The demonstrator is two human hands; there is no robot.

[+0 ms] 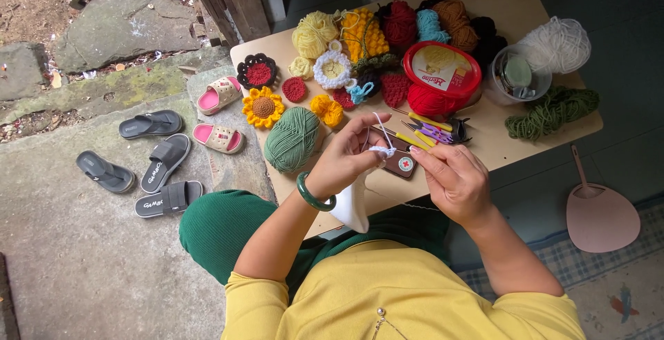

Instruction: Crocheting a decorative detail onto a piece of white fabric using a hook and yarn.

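Head view: left hand [344,160], jade-green bangle [312,195] at the wrist, fingers pinched together on a small white crochet piece [381,150]; a white strand loops up from it toward 12 o'clock. Right hand [453,177] sits just beside it at 3 o'clock, fingers curled together; whether they grip a hook cannot be told, since the tips are hidden. Both hands hover over the near edge of the tabletop [515,139]. Green yarn ball [293,139] lies at 9 o'clock of the left hand, a sunflower motif [263,107] at 10 o'clock. Coloured crochet hooks [422,129] lie at 1 o'clock, with a red-lidded tub [442,70] beyond them. Sandals [155,167] rest on the floor, far toward 9 o'clock.
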